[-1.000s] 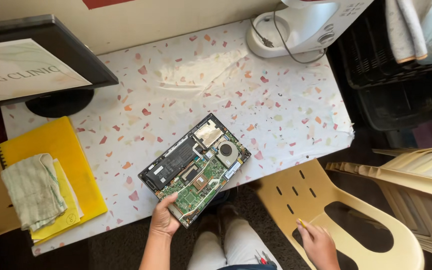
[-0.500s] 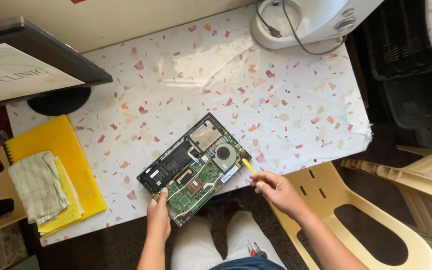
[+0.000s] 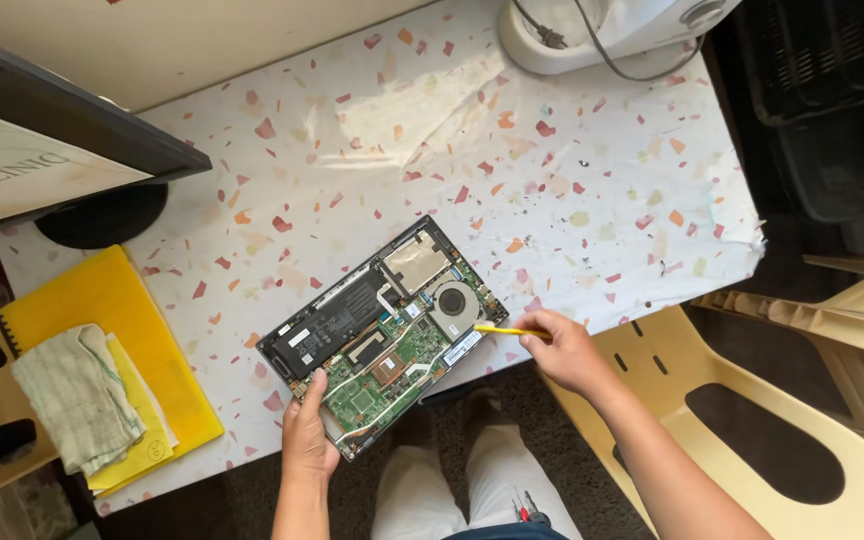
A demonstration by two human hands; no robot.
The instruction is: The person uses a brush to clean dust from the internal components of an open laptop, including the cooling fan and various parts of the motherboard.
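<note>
An opened laptop (image 3: pixel 377 335) lies bottom-up on the speckled table (image 3: pixel 372 160), its green board, black battery and round fan exposed. My left hand (image 3: pixel 307 430) grips its near-left corner at the table's front edge. My right hand (image 3: pixel 564 350) holds a thin yellow tool (image 3: pixel 500 329), whose tip points at the laptop's right edge beside the fan.
A monitor (image 3: pixel 42 140) on a round black stand sits at the back left. A yellow folder (image 3: pixel 122 340) with a folded cloth (image 3: pixel 77 395) lies at the left. A white appliance (image 3: pixel 602 30) stands at the back right. A cream plastic chair (image 3: pixel 752 430) is to my right.
My right hand rose from beside the chair to the laptop's right edge, now holding the yellow tool against it. My left hand stayed on the laptop's near corner.
</note>
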